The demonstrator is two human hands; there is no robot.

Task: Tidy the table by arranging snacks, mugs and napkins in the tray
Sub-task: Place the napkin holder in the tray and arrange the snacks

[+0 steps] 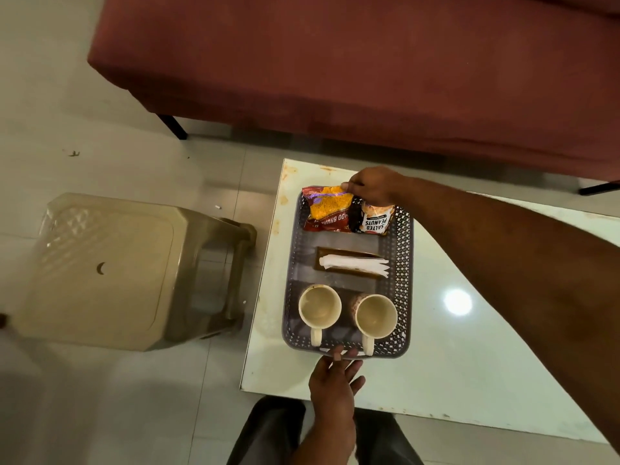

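Grey perforated plastic tray [401,276] on the white glass table [469,347] already holds everything: two cream ceramic mugs [319,308] near, white paper napkins [352,265] mid-tray, an orange-and-red snack packet [327,206] far left. The left hand [335,377], fingers loose, touches the near rim. The right hand [375,184] pinches the packets' tops beside the black salted-peanuts packet [372,219]. Only final straightening seems left.

Grey lattice tray [401,280], two snack packets [330,209], napkins [355,265], two upright mugs [319,308]
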